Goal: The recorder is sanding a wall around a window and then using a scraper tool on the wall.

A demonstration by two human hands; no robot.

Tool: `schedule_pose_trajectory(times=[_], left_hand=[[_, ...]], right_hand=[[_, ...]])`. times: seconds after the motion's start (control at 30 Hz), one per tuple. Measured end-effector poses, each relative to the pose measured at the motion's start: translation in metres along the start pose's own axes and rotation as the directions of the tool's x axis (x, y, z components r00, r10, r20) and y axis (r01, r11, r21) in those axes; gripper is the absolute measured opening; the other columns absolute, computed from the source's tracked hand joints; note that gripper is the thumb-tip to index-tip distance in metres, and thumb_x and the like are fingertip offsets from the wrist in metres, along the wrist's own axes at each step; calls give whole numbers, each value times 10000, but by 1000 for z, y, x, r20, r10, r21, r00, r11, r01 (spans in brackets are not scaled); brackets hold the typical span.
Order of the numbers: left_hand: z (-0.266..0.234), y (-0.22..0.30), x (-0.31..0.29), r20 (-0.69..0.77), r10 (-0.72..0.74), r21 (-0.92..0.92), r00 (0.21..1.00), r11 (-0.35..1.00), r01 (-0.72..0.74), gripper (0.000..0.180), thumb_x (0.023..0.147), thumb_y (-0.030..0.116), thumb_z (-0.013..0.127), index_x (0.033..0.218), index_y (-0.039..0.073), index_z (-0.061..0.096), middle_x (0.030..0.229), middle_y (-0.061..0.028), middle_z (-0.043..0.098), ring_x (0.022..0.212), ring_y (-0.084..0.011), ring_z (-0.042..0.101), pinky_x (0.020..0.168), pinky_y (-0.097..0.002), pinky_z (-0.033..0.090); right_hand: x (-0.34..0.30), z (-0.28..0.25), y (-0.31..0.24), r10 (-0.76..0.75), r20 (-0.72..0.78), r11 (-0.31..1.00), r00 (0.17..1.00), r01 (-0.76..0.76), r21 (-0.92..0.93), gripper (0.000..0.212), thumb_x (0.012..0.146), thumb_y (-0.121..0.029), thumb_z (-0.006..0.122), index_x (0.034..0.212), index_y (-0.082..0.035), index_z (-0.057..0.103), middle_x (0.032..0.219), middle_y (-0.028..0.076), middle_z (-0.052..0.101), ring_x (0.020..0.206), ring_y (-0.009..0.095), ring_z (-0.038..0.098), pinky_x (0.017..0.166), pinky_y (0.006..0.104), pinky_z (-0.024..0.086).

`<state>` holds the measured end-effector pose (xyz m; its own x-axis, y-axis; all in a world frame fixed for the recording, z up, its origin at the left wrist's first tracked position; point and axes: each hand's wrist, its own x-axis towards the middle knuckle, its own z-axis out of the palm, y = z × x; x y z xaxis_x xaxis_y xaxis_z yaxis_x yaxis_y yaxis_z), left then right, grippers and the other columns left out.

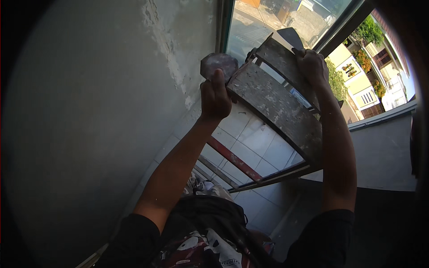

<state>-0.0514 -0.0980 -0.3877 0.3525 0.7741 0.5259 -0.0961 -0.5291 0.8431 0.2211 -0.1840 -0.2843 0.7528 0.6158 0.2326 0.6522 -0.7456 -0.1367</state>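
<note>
Fingers of the left hand curl shut around a round, dark sanding block, held up just beside the top step of the stepladder and close to the patched grey wall. Right hand fingers clamp the ladder's upper edge, on the window side. Tiled floor lies far below the ladder. Working well here likely means keeping that right grip firm and pressing the block flat, without leaning away from the ladder.
</note>
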Motion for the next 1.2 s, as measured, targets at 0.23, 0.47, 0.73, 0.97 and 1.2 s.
schedule_pose_trajectory(times=[0.23,0.47,0.73,0.97,1.2], left_hand=[[-4,-1,-4,-3,25,-54,1000,998,-25,665,1086,393,290,627,48,625,520,-64,624,487,-188,648,480,-328,489],[-7,-6,-13,186,-262,-331,947,891,312,406,1074,282,435,1109,-82,611,802,-130,653,607,-207,587,529,-350,458],[-15,-11,-24,19,-259,-79,966,963,259,542,1093,334,359,997,-120,638,937,-190,705,855,-239,677,765,-349,526],[-17,-23,-48,98,25,506,995,860,-71,544,1072,394,415,1122,-122,579,1020,-199,655,880,-263,640,792,-399,512],[-31,43,29,54,-806,-108,589,582,806,637,1072,483,366,935,-98,589,840,-144,601,742,-253,562,721,-419,471]], right_hand=[[2,9,9,-101,64,994,993,104,-43,782,879,-761,498,1148,-59,713,1072,259,706,1071,408,665,940,483,504],[-5,5,9,-94,105,993,990,100,-58,758,893,-727,519,1069,-19,724,1040,262,710,1035,415,675,923,499,507],[-17,-9,-21,35,152,997,988,-44,56,481,901,-540,655,1068,-97,741,942,213,732,898,366,714,802,481,540],[-23,-14,-6,41,14,998,999,-42,36,398,853,-454,726,879,-65,643,742,168,692,731,364,705,684,479,541],[-27,-12,-19,88,45,974,995,-96,205,491,829,-543,715,827,-61,618,722,169,673,683,378,691,635,480,532]])
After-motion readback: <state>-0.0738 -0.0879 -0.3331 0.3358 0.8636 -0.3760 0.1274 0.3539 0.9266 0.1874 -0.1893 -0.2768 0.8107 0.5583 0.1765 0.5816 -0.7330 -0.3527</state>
